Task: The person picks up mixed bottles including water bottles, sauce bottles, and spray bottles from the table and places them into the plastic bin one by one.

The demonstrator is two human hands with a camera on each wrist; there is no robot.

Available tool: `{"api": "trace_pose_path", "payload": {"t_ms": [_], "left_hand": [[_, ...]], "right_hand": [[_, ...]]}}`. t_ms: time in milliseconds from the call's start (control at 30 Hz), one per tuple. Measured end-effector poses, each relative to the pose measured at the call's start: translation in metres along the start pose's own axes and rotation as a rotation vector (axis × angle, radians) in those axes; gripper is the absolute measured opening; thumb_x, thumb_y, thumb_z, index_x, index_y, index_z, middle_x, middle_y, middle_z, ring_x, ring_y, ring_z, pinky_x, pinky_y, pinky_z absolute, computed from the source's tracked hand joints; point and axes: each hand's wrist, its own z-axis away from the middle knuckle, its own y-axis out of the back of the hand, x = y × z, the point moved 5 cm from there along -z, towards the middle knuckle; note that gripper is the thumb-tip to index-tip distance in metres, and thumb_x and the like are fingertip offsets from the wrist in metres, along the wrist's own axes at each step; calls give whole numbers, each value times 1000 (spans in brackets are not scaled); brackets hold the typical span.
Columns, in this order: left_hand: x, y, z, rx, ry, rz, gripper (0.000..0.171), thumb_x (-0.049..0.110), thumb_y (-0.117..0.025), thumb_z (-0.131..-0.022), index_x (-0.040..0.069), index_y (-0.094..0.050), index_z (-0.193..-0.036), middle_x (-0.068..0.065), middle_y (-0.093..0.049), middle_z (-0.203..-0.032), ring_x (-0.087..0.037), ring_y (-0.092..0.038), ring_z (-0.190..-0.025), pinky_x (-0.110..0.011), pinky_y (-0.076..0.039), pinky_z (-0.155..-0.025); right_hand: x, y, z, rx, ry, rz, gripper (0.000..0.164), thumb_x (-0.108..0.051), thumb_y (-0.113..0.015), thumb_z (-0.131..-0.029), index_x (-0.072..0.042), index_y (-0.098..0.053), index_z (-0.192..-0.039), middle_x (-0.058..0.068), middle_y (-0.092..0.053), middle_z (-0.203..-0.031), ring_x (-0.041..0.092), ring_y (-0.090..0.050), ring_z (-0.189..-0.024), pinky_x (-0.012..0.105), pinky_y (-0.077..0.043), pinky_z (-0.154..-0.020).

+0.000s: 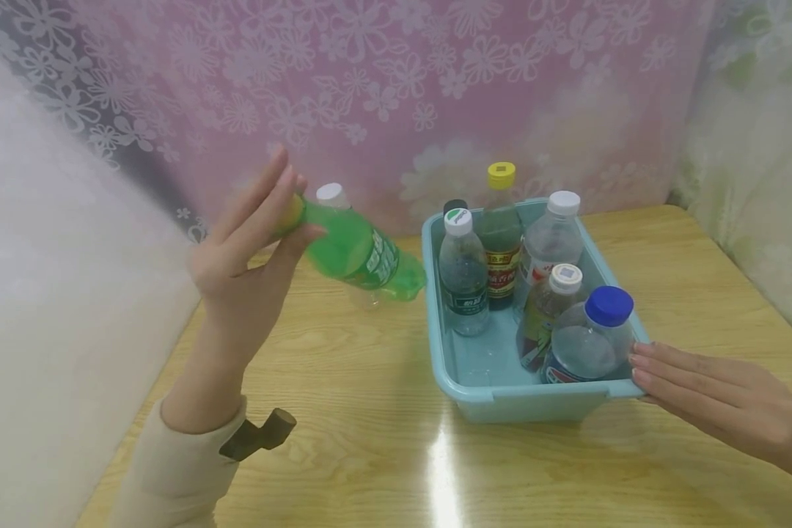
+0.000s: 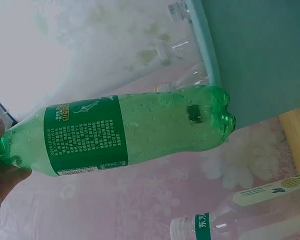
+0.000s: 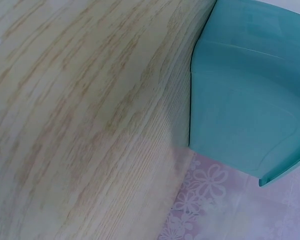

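My left hand (image 1: 251,242) grips a green plastic soda bottle (image 1: 372,257) by its neck, fingers and thumb around the yellow cap area. The bottle hangs tilted in the air, its base pointing right and down, close to the left rim of a light blue plastic bin (image 1: 438,359). In the left wrist view the green bottle (image 2: 85,135) lies across the picture, its printed label facing the camera. On the bin's front right corner rests my right hand (image 1: 732,396), fingers nearly straight and fingertips at the rim; its thumb is hidden.
Several bottles stand in the bin, among them a yellow-capped bottle (image 1: 501,242) and a blue-capped wide bottle (image 1: 594,337). Behind the green bottle stands a clear white-capped bottle (image 1: 331,193) on the wooden table (image 1: 343,411). A flowered curtain (image 1: 343,88) hangs behind.
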Motion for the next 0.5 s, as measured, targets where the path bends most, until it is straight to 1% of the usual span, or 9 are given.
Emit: {"api": "trace_pose_path", "payload": {"t_ms": [167,233,300,333,367,400,467,500], "left_hand": [[3,1,-7,54,-11,57,47,-7,-78,-69,14,-72,-111,-22,-63,-118,-38,-67,-94,-28,-59,-70],[4,-1,-8,52,-12,90,48,-9,-78,-69,13,-71,-111,-23,-63,-118,-39,-67,-95,-30,-59,-70],[6,-6,-7,34,-20,122,50,-11,-77,-69,13,-71,-112,-23,-62,-120,-39,-66,-95,-32,-59,-71],[7,-9,-7,26,-28,135,50,-12,-76,-70,13,-70,-113,-23,-62,-120,-39,-66,-95,-33,-59,-71],[8,-12,-6,19,-36,146,51,-12,-76,-70,13,-70,-114,-23,-62,-120,-39,-66,-96,-33,-59,-71],[9,-15,-6,15,-42,161,53,-14,-76,-69,13,-70,-114,-23,-62,-121,-39,-66,-96,-33,-59,-71],[10,-22,-5,5,-62,188,54,-15,-75,-69,12,-69,-115,-21,-62,-121,-38,-67,-96,-34,-59,-72],[10,-25,-5,-1,-73,202,54,-15,-75,-69,12,-69,-115,-21,-62,-121,-38,-66,-97,-35,-59,-72]], "right_hand": [[0,0,0,-2,16,90,46,-11,-17,-105,-5,-6,-150,-4,-3,-159,-3,5,-142,3,4,-108],[0,0,1,-4,29,78,46,-10,-18,-105,-5,-6,-150,-3,-3,-159,-3,4,-142,3,3,-108],[0,1,2,-8,26,-45,46,-8,-20,-105,-5,-9,-150,-3,-6,-159,-4,1,-142,2,0,-108],[1,1,1,-9,17,-148,46,-7,-21,-105,-4,-11,-150,-3,-9,-159,-4,-2,-142,2,-2,-108],[1,2,1,-10,13,-214,46,-6,-23,-104,-4,-12,-149,-4,-10,-159,-5,-3,-141,2,-3,-108],[2,2,0,-12,12,-238,46,-5,-23,-104,-4,-13,-149,-4,-11,-159,-5,-4,-141,2,-4,-108],[2,2,-1,-14,9,-236,46,-5,-23,-104,-4,-13,-149,-3,-11,-159,-5,-4,-141,2,-4,-108],[3,1,-1,-13,3,-258,46,-5,-24,-104,-4,-13,-149,-4,-11,-158,-5,-4,-141,2,-5,-108]]}}
